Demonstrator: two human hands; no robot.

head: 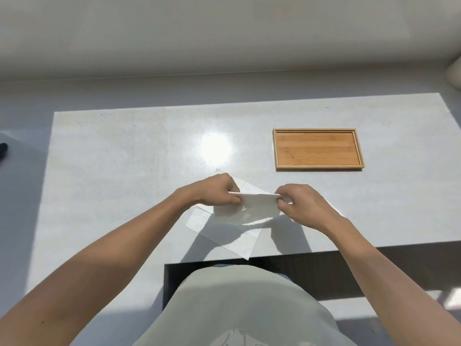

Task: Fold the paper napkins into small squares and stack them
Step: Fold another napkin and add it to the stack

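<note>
Just above the near edge of the pale grey, glossy table, the person holds a thin white paper napkin taut between both hands, folded over so that its crease runs along the top and the loose part hangs down toward them. The left hand pinches the left end of that crease and the right hand pinches the right end — each grip pressed together on the paper, thumb against fingers. Holding it lifted this way probably lets the edges fall into line before the fold is pressed flat. Beneath it lie further flat white napkins, overlapping and skewed, one corner reaching the table's front edge — seemingly the supply waiting to be folded. Well apart, farther back on the right, sits a shallow rectangular bamboo tray with nothing in it; it looks like the place meant for the finished squares, so the stack is not yet begun.
</note>
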